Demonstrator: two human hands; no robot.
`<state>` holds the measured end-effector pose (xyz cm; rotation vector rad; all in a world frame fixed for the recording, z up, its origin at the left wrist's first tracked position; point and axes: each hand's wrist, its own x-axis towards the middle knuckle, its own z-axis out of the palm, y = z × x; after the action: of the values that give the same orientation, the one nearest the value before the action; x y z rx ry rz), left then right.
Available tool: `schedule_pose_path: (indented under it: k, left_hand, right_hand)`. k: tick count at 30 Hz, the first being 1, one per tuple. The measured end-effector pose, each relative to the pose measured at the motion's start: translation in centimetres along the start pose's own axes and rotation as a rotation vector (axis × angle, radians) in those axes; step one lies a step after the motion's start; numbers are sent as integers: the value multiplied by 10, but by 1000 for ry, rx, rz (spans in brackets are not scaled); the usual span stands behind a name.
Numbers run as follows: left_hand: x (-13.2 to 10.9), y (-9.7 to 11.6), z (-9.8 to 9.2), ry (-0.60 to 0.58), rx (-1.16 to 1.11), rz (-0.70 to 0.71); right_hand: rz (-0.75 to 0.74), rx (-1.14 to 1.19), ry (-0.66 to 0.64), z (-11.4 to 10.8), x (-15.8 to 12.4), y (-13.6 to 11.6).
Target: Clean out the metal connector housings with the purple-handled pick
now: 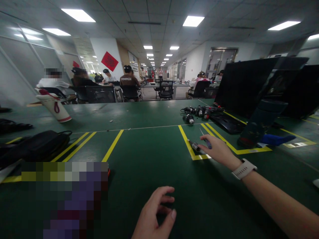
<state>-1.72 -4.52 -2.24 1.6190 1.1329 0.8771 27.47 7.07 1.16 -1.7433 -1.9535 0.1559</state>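
My right hand (214, 149), with a pale watch on its wrist, reaches out over the green table at the right. Its fingers and thumb close round the blue-purple handle of a thin-shafted screwdriver (208, 143), whose shaft points away from me. Just left of the thumb, a small metallic cylinder with a dark narrow end (194, 146) lies inside a yellow-taped corner. Closer to me, at the bottom middle, my left hand (157, 212) hovers with loosely curled fingers, thumb apart, holding nothing.
Black-and-silver corded parts (189, 118) cluster at the far right, near a dark flat device (228, 123), a dark tumbler (261, 122) and large black monitors (245, 86). On the left are a paper cup (54, 108) and a black bag (37, 146). People sit beyond the table.
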Motion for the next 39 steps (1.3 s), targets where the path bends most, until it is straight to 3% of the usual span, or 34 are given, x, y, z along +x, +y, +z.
schedule_pose_path:
  k: [5, 8, 11, 14, 17, 19, 23, 27, 31, 39]
  left_hand:
    - [1, -7, 0, 4, 40, 44]
    - [0, -12, 2, 14, 84, 110]
    - [1, -14, 1, 87, 257, 251]
    - [4, -14, -3, 155, 569, 446]
    - [9, -14, -7, 28, 812, 588]
    - [10, -13, -7, -61, 884, 575]
    - [11, 0, -5, -134, 985, 404]
    - [15, 32, -12, -204, 1170, 356]
    - [20, 53, -17, -293, 1360, 474]
    - [10, 47, -17, -290, 1375, 651]
  right_hand:
    - [17, 131, -40, 24, 6, -21]
    - [53, 243, -45, 28, 0, -32]
    - [61, 399, -107, 26, -25, -56]
    - [30, 557, -215, 26, -61, -90]
    - [52, 853, -339, 34, -92, -116]
    - [94, 992, -363, 42, -103, -124]
    - [118, 1074, -369, 50, -104, -119]
    - [79, 1074, -365, 44, -98, -107]
    - [75, 1028, -347, 37, -95, -99]
    - [126, 1085, -326, 40, -95, -96]
